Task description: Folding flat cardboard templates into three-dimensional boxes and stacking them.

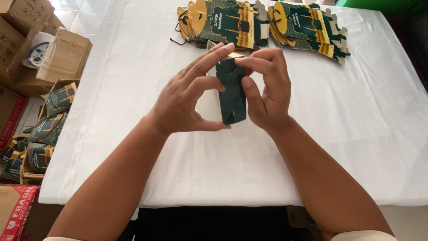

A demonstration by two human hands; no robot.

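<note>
Carton: dark green folded carton [232, 96] stands upright at centre frame, lifted above the white table [356, 134] between your two hands.
Left hand: your left hand [187, 100] pinches the carton's lower end with the thumb, while the other fingers are spread narrowly along its left edge toward the top.
Right hand: your right hand [266, 91] grips the right edge, its fingertips curled onto the pale top flap [235, 56].
Step in hand: by the look of it, you are working the top flap while the body is held flat and steady.
Next move: calls for steady pressure from both thumbs so that the carton does not twist or crease off its fold lines.
Surroundings: two stacks of flat green-and-gold cartons [232, 24] lie at upper centre; brown cardboard boxes [62, 53] sit at upper left.
</note>
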